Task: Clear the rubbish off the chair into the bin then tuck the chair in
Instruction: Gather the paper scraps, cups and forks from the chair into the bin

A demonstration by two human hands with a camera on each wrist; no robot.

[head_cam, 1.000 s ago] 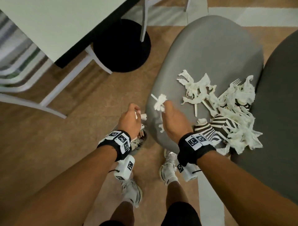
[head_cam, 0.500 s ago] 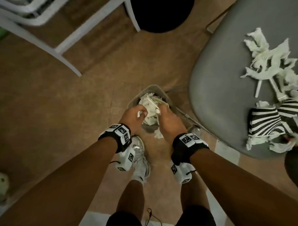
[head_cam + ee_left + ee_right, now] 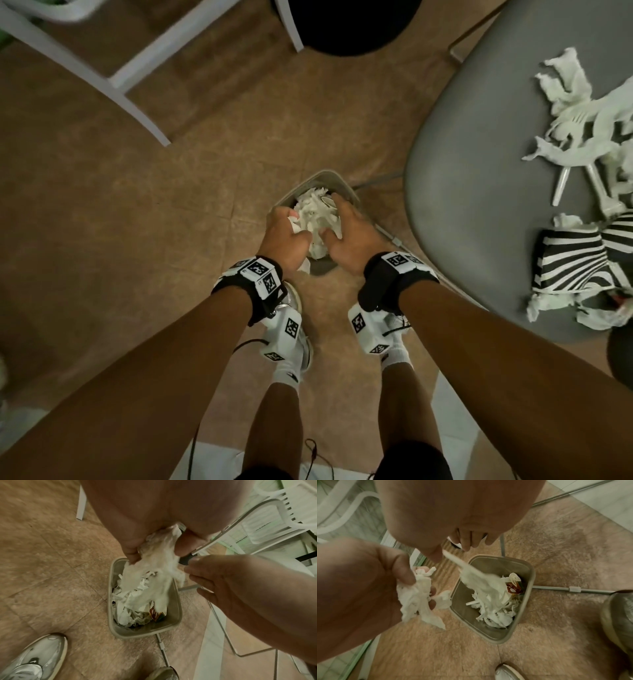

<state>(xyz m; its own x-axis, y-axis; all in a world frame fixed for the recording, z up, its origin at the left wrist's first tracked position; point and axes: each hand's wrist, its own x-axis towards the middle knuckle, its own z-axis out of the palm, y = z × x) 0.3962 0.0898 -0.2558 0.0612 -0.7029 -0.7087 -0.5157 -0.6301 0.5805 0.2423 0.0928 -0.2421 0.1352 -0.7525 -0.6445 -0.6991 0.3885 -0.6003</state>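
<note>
Standing over the bin (image 3: 346, 187) on the floor, we hold both hands above its opening. Our left hand (image 3: 282, 240) curls its fingers (image 3: 402, 572) around a wad of tissue (image 3: 418, 597) that hangs downward. Our right hand (image 3: 352, 236) spreads its fingers, and a long tissue strip (image 3: 479, 580) slants from them into the bin. More rubbish (image 3: 582, 113) lies on the grey chair (image 3: 479, 137) to our right.

Head view looks straight down; both wrist views closely share the bin (image 3: 346, 186)
</note>
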